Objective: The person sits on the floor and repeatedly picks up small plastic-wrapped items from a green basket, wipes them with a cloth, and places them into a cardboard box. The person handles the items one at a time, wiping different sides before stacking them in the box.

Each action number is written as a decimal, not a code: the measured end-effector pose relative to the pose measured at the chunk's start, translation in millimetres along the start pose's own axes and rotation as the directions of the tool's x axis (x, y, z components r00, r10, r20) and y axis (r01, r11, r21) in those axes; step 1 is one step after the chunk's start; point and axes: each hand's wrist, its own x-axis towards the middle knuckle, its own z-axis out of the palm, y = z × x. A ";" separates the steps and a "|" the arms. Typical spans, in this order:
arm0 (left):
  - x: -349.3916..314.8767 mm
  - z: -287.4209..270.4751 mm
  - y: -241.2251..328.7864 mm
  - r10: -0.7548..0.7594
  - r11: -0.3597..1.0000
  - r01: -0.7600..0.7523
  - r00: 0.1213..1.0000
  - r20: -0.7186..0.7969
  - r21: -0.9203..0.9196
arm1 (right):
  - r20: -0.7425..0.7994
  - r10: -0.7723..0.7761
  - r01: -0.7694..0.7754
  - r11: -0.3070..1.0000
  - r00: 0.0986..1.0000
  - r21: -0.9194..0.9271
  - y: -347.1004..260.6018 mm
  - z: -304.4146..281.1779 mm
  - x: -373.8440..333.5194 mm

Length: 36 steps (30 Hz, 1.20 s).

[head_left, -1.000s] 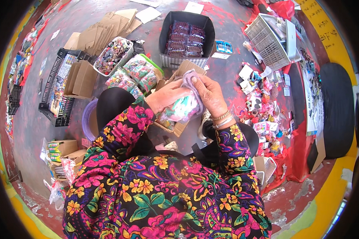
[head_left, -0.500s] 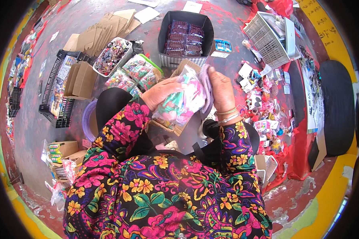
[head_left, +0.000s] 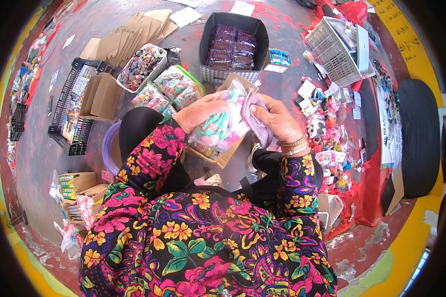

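Both hands hold a clear bag of small pastel items over an open cardboard box on the floor.

On the far left, flat cardboard boxes (head_left: 104,94) lie beside a white basket of trinkets (head_left: 139,67). At centre, the left hand (head_left: 200,113) has its fingers clamped on the clear bag (head_left: 222,129), just above the open cardboard box (head_left: 228,151). The right hand (head_left: 277,119) grips the bag's other side, fingers curled around it. Farther off stands a dark bin of maroon packets (head_left: 233,47). The bag looks filled but not yet set down, and loose small items (head_left: 327,133) lie unsorted to the right.
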 end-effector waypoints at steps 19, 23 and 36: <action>10.8 0.2 -8.4 -0.047 0.998 0.044 0.998 0.051 0.051 | -0.344 -0.157 0.209 0.971 0.926 0.117 27.1 -3.1 22.8; -0.1 9.1 2.7 0.005 1.000 -0.004 1.000 0.025 -0.026 | -0.416 -0.112 0.264 0.907 0.902 0.329 24.1 -17.6 22.4; 3.9 -4.6 -1.5 0.268 0.884 -0.334 0.935 -0.232 -0.328 | -0.072 -0.307 0.290 0.762 0.949 0.578 -3.6 -32.3 -3.8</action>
